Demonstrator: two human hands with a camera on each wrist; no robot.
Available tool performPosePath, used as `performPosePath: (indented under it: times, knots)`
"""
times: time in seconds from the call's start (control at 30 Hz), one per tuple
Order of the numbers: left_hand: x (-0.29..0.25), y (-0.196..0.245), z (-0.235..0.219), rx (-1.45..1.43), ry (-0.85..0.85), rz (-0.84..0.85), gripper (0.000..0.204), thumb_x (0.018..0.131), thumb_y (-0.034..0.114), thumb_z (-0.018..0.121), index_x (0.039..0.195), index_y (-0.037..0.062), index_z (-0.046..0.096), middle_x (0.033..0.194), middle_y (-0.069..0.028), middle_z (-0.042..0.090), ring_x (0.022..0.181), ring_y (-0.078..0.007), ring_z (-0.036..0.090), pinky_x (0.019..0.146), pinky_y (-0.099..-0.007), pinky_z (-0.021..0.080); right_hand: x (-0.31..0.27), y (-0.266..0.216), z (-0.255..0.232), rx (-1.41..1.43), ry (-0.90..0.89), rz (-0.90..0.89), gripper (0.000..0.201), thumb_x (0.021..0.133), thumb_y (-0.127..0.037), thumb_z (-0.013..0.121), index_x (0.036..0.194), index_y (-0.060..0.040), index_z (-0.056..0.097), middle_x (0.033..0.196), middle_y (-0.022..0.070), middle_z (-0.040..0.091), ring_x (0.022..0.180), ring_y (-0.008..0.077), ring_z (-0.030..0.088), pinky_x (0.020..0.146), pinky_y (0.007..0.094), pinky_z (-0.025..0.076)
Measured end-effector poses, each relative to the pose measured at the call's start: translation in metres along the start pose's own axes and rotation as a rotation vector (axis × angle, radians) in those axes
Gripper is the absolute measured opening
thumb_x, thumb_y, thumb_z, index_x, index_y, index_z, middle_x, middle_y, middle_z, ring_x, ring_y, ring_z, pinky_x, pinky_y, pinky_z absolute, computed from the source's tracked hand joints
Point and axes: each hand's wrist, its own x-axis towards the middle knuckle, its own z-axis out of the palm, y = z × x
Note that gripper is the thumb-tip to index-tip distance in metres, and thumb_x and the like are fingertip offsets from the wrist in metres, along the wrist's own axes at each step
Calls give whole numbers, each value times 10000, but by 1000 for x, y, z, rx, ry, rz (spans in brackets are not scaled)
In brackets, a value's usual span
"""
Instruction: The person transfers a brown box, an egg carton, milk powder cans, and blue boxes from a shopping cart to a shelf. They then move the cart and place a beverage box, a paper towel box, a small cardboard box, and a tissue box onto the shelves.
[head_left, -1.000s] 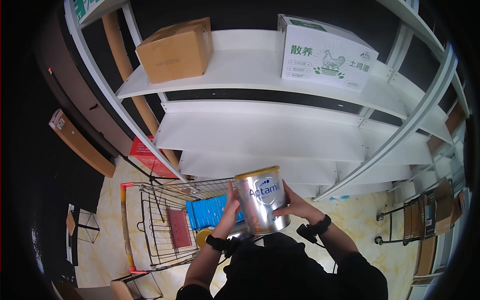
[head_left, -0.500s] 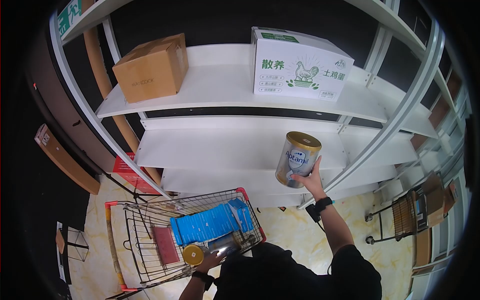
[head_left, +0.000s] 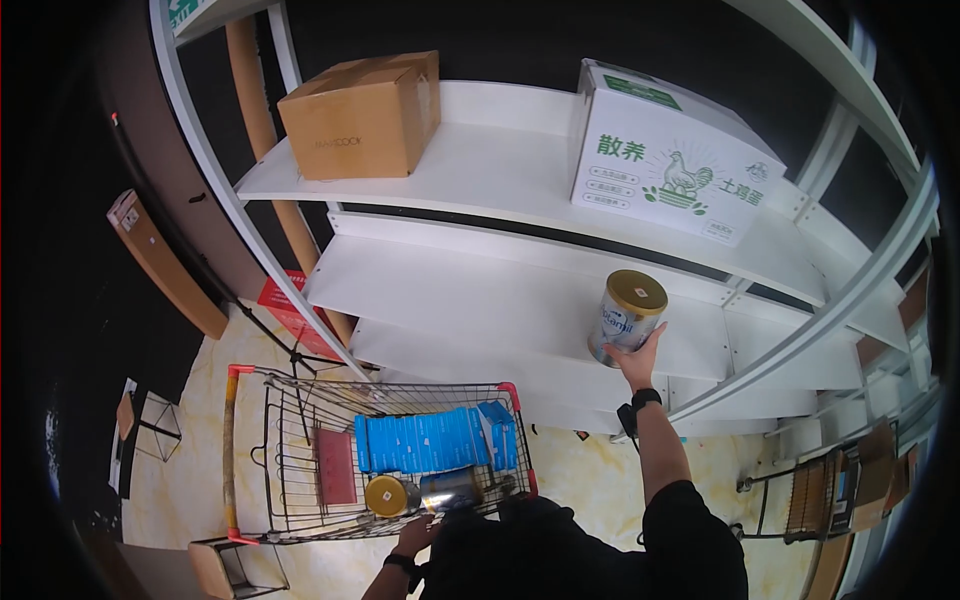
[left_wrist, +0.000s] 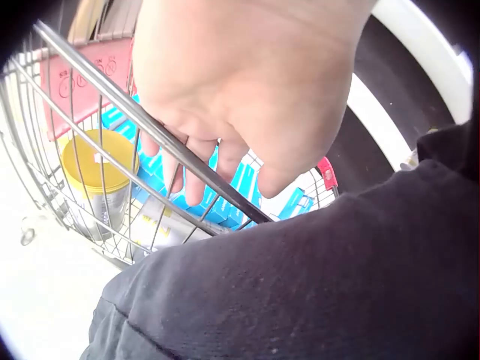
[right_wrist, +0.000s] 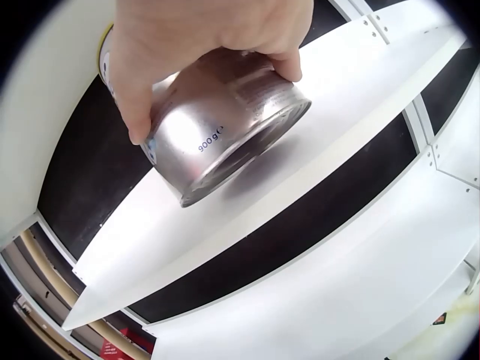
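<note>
My right hand [head_left: 640, 358] grips a silver Aptamil formula can [head_left: 630, 315] with a gold lid, thumb and fingers on opposite sides. The can is tilted over the bare middle shelf [head_left: 450, 280]; in the right wrist view its base, marked 900g, hangs close over the white board and casts a shadow there. Down at the near side of the shopping cart [head_left: 238, 450], my left hand [left_wrist: 247, 82] lies over the top rail with its fingers extended. Below those fingers, in the cart, are an upright gold-lidded can [head_left: 387, 495] and a silver can lying on its side [head_left: 452, 488].
Blue packages [head_left: 420, 440] fill the middle of the cart, beside its red panel [head_left: 335, 465]. A brown carton [head_left: 360, 120] and a white egg box [head_left: 670, 155] occupy the upper shelf. Another cart [head_left: 815, 490] stands at right; a shelf post [head_left: 800, 335] rises right of my right hand.
Both hands held the can in front of my body; then the left hand let go and dropped to the cart. The right hand carried the can forward and right to the middle shelf.
</note>
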Motion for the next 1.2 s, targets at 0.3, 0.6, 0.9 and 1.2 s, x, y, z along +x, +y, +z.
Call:
performPosePath:
  times: [0.3, 0.6, 0.9, 1.2]
  knots:
    - [-2, 11, 3, 32, 91, -77, 529, 770, 495, 484, 1107, 91, 538, 1063, -116, 575, 985, -270, 543, 845, -373, 422, 34, 35, 13, 116, -233, 7, 1087, 460, -143, 822, 1282, 10, 128, 1190, 169, 422, 1108, 273, 419, 934, 335, 343]
    - [-7, 14, 4, 57, 207, 12, 422, 770, 412, 507, 1043, 98, 576, 966, -139, 600, 900, -294, 566, 791, -399, 444, 66, 47, 9, 8, -477, 86, 763, 555, -158, 762, 1182, -3, 357, 1128, 139, 487, 1075, 249, 443, 929, 333, 332]
    - [31, -46, -58, -23, 393, -209, 549, 653, 391, 658, 1046, 25, 541, 945, -194, 571, 931, -340, 536, 816, -395, 434, 13, 86, 15, -277, -400, 104, 840, 707, -259, 668, 1318, 30, 169, 1315, 244, 290, 1237, 316, 278, 1004, 330, 241]
    - [104, -92, -103, -140, 92, -652, 985, 517, 441, 754, 1302, 110, 260, 1281, -210, 353, 1159, -335, 389, 906, -457, 376, -131, 51, -17, -490, -375, -181, 704, 713, -74, 591, 1305, 16, 220, 1326, 201, 292, 1233, 324, 280, 1011, 365, 239]
